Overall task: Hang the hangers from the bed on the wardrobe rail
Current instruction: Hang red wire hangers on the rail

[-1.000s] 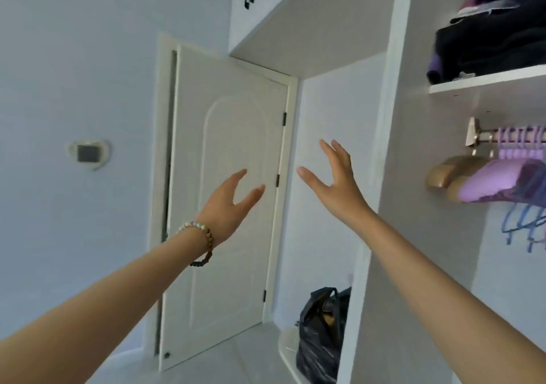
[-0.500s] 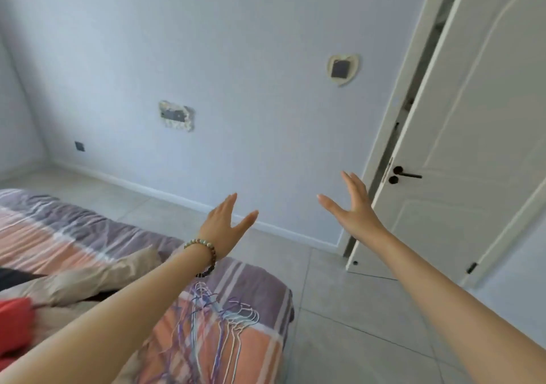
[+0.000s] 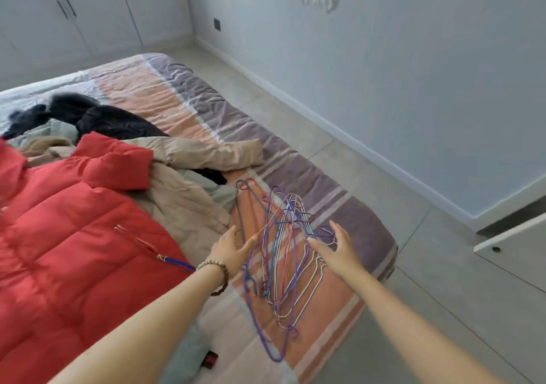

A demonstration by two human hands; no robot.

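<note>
Moved: view swung down onto bed (image 3: 189,109); both arms lowered toward it. Hangers (image 3: 283,280): tangled wire pile on bed's near corner, between hands. Left hand (image 3: 233,250), right hand (image 3: 338,249): fingers spread, holding nothing. Handling: gather hooks together before lifting.

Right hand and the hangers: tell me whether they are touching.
Cannot tell. In the head view the right hand overlaps hook ends of the hangers, but this single angle shows neither contact nor a gap.

The left grip (image 3: 229,250) and right grip (image 3: 339,249) are bare, like both forearms in the lower frame. A bead bracelet (image 3: 217,271) rings the left wrist: pale beads above, dark brown below.
</note>
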